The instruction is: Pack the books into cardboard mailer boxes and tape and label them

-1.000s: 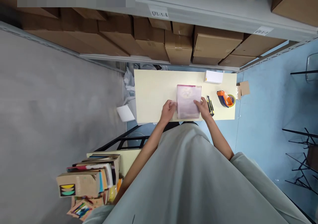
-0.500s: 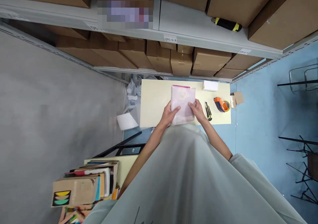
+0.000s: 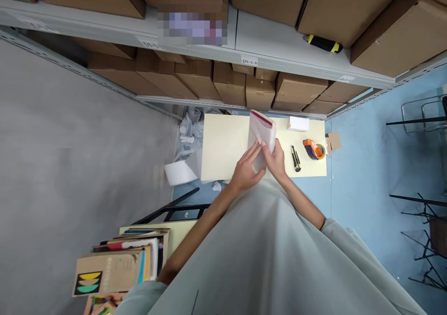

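A pale pinkish-white book [image 3: 264,127] with a dark red strip along its top edge stands tilted above the pale yellow table [image 3: 221,142]. Its wrapping looks whitish and slightly translucent. My left hand [image 3: 245,169] holds it from the lower left, fingers stretched across its face and thumb near the bottom. On the other side, my right hand [image 3: 275,160] grips the right edge, with the thumb on the front and the other fingers partly hidden. To the right on the table lie a black-and-yellow utility knife [image 3: 295,159] and an orange-and-blue tape dispenser [image 3: 313,148].
A small white box [image 3: 298,124] sits at the table's back edge. Grey shelving [image 3: 268,54] with cardboard boxes [image 3: 228,84] overhangs the far side; another black-and-yellow tool [image 3: 324,44] lies on it. Crumpled plastic [image 3: 186,126] is left of the table, stacked books [image 3: 108,268] lower left.
The book has turned from facing me flat to a tilted, edge-on angle. My left hand has shifted from its left edge onto its face; the right hand still grips the right side.
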`<state>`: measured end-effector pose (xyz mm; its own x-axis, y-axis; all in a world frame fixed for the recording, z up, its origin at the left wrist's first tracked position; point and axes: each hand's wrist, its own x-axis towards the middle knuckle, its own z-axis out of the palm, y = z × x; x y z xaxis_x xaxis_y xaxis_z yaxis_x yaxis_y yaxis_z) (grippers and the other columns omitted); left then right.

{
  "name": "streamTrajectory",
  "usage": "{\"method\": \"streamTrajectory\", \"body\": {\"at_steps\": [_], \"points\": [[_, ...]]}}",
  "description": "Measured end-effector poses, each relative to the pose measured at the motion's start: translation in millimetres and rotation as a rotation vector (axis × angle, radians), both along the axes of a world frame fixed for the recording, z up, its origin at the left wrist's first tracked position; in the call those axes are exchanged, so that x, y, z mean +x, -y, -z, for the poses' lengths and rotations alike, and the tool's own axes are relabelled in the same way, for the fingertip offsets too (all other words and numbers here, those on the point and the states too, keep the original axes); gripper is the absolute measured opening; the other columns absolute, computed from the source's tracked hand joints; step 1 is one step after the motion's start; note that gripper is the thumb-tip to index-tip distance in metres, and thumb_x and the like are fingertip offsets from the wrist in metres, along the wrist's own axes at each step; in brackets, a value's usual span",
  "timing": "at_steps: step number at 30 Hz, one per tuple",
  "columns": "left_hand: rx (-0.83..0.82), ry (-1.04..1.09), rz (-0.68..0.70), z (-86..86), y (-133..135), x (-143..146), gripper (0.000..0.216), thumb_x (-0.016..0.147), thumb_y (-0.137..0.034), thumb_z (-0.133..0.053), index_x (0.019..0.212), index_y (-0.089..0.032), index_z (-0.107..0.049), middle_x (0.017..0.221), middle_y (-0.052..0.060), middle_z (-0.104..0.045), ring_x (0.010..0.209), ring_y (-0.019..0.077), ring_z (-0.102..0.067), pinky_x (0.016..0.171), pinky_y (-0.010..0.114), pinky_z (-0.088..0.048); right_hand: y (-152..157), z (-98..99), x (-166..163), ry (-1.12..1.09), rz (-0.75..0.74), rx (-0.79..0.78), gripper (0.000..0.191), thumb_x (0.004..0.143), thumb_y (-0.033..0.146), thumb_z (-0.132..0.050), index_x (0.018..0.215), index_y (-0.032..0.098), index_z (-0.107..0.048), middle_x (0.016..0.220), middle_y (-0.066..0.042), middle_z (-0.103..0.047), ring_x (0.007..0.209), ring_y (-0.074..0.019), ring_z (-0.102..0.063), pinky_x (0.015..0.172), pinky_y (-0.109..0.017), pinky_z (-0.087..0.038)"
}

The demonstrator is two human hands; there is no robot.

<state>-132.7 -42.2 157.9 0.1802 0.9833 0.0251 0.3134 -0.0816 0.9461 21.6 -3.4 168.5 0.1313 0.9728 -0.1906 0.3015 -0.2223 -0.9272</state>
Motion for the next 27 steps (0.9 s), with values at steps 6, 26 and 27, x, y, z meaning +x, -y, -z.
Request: {"method": "streamTrajectory", "body": {"at_steps": [6, 26, 27], "points": [[-0.196, 0.112, -0.335, 21.7, -13, -52, 0.075, 0.101, -0.053, -0.079, 0.167, -0.025, -0.057, 0.164, 0.018, -0.067, 0.160, 0.0353, -0.058, 0.136, 0.059, -0.045, -9, 1.3, 5, -0.203, -0.091, 0.042, 0.065, 0.101, 0.084, -0.064, 0.111, 0.021, -0.076, 0.107, -0.009, -0.082, 0.105, -0.0293, -0.073, 0.097, -0.041, -0.062], [-0.778, 0.726, -0.349, 37.8, -7, -79, 0.073, 0.082, -0.068, -0.096, 0.131, -0.018, -0.078, 0.107, 0.012, -0.087, 0.096, 0.0316, -0.085, 0.083, 0.043, -0.073, -25, 13.5, -30, -0.111, 0.050, -0.068, 0.069, 0.100, 0.096, -0.051, 0.089, 0.028, -0.053, 0.080, 0.000, -0.059, 0.082, -0.0214, -0.060, 0.078, -0.035, -0.056], [-0.776, 0.719, -0.356, 38.8, -6, -81, 0.072, 0.082, -0.068, -0.095, 0.131, -0.018, -0.078, 0.106, 0.012, -0.086, 0.095, 0.0313, -0.085, 0.082, 0.043, -0.072, -26, 16.2, -32, -0.128, 0.037, -0.084, 0.069, 0.099, 0.097, -0.052, 0.088, 0.028, -0.052, 0.079, 0.001, -0.058, 0.080, -0.0208, -0.059, 0.076, -0.034, -0.056]]}}
